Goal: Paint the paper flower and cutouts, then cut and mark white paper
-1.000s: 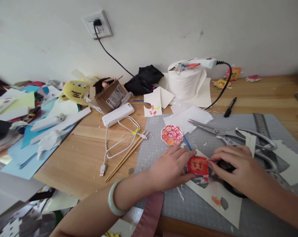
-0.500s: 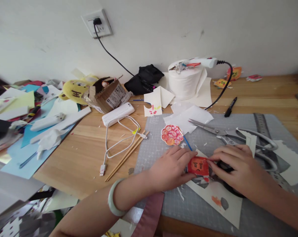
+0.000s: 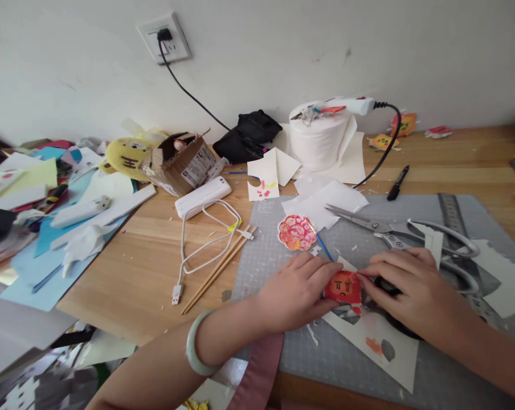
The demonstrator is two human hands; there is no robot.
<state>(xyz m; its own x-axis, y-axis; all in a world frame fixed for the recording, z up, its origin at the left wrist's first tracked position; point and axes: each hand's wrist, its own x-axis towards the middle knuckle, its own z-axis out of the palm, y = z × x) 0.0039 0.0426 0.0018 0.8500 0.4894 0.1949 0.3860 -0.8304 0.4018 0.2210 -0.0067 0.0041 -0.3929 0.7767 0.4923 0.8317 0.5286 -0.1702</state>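
- Left hand [image 3: 298, 293]: fingers pinch red card [image 3: 343, 286] at its left;
- Right hand [image 3: 411, 293]: fingers grip its right edge;
- Scissors [image 3: 379, 228] lie on mat [image 3: 266, 250], beyond right hand.

wall [image 3: 257, 51]: pale, lightly scuffed, fitted with white socket [image 3: 164, 39]. tabletop [image 3: 133, 256]: light wood grain, standing against wall.

Red card [image 3: 343, 286], grey gridded mat [image 3: 266, 353]

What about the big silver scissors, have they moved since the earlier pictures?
No, in no direction that shows: against the grey mat, the scissors lie as before, tips over the white paper.
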